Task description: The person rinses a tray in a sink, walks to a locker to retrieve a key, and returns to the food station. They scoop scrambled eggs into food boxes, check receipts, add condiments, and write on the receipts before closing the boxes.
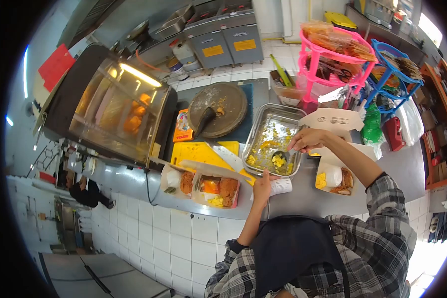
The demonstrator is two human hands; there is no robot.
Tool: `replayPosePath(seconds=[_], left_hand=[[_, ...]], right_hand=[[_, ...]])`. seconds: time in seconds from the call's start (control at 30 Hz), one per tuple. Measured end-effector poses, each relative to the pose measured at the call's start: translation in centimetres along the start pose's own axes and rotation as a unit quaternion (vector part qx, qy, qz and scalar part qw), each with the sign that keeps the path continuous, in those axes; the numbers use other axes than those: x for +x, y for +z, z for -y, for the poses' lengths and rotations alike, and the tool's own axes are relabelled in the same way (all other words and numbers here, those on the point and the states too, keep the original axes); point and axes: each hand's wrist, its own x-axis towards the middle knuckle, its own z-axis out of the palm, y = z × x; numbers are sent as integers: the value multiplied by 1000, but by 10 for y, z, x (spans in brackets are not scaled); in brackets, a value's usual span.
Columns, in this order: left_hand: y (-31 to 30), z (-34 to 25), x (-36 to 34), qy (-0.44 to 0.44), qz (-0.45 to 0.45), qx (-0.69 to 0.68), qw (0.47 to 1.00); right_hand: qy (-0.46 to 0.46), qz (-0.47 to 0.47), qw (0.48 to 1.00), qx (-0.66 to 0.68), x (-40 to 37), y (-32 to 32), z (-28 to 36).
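Observation:
A rectangular metal tray (260, 128) sits on the counter with bits of yellow scrambled egg scattered over its bottom. My right hand (307, 140) reaches into it, closed around a spoon (286, 155) that carries a small heap of egg (278, 161). My left hand (262, 187) grips the tray's near rim. To the right of the tray, an open paper box holds rice (331, 175), egg (321, 180) and pieces of brown meat (343, 185). Two more food boxes stand at the left, with fried chicken (228, 191) in the nearer one.
Left of the tray lie a knife (228, 158) and a yellow cutting board (186, 153). Behind them is a round chopping block (228, 102) with a dark-handled tool. A lit glass warmer (111, 109) bounds the left; a pink rack (308, 64) stands back right.

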Motion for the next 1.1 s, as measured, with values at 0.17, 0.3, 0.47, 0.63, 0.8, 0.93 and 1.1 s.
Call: replayPosePath(seconds=[0.17,0.3,0.47,0.63,0.8,0.93,1.1], left_hand=[[4,24,-2,39,50,-11,998],[7,16,-27,50,118,-91,988],[-7,49,-35,231,23,-2,973],[-28,46,-48,112,193,-38,974],[-32,98,-35,7,234,-91,968],[-37,90,-31,48,219,-6,975],[-33,101,-23,102,218,118,963]], right_hand=[[-59,1,994,94,-29,56,40],[-136,18,978,158,-26,126,59],[-349,-168,909,-151,19,236,38],[-491,-219,716,-445,91,271,-42],[-482,-209,643,-557,84,268,-40],[-511,-249,653,-500,72,257,-26],[-588,-357,661,-301,19,235,-6]])
